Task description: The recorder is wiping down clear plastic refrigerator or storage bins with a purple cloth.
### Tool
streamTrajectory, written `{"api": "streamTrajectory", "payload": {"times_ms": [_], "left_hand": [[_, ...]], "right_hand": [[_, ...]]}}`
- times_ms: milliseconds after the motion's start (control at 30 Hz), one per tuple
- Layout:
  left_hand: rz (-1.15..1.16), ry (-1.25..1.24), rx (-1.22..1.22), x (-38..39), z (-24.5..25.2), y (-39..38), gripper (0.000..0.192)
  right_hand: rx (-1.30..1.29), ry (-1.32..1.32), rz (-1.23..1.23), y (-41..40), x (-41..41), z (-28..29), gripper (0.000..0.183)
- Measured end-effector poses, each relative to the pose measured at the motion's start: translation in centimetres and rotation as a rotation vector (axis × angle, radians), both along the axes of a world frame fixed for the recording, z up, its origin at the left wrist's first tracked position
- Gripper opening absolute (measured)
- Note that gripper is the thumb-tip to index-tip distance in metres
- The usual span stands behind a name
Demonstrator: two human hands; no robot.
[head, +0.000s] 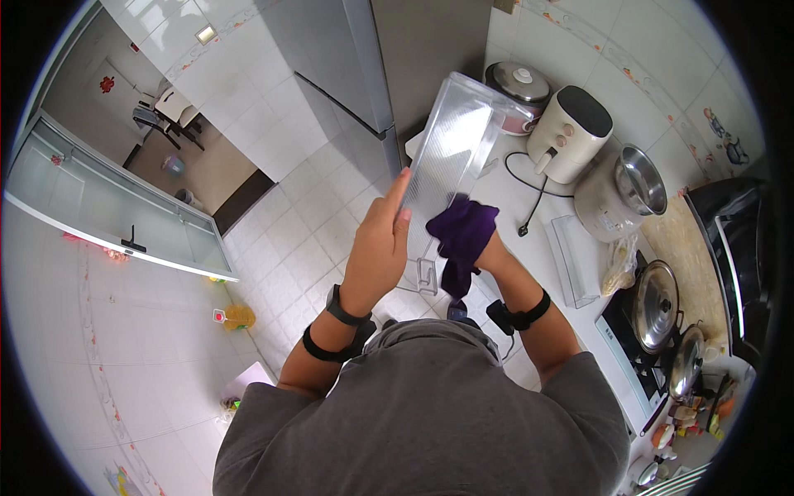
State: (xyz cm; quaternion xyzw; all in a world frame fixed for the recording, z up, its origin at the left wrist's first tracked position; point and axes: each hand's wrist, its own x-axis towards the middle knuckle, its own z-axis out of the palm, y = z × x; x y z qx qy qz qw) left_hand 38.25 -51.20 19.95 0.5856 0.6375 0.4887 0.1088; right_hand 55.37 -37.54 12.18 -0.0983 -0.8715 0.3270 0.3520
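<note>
A long clear plastic bin, apparently a refrigerator door shelf, is tilted up before me above the floor and the counter's edge. My left hand grips its left long side, thumb toward me. Bunched over my right hand is a dark purple cloth, which hides most of the fingers. The cloth lies against or just in front of the bin's near right part; whether it presses on the plastic I cannot tell. A loose end of it hangs down.
On the white counter stand a rice cooker, an air fryer with its cord, a large container with a steel bowl, another clear bin and a gas stove. A grey refrigerator stands ahead; an oil jug is left.
</note>
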Motion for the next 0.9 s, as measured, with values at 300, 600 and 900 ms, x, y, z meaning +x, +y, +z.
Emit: {"api": "streamTrajectory", "payload": {"times_ms": [300,600,900], "left_hand": [[-0.138,-0.118,-0.208,0.1,-1.6,-2.1,0.048],[-0.111,-0.074,-0.237,-2.3,-2.9,-2.9,0.047],[-0.002,-0.095,-0.065,-3.0,-1.4,-0.6,0.046]], "right_hand": [[0.351,0.128,-0.508,5.2,1.2,2.0,0.027],[0.387,-0.067,-0.577,3.8,-1.4,1.8,0.041],[0.039,-0.128,0.124,-3.3,-4.6,-7.4,0.022]]}}
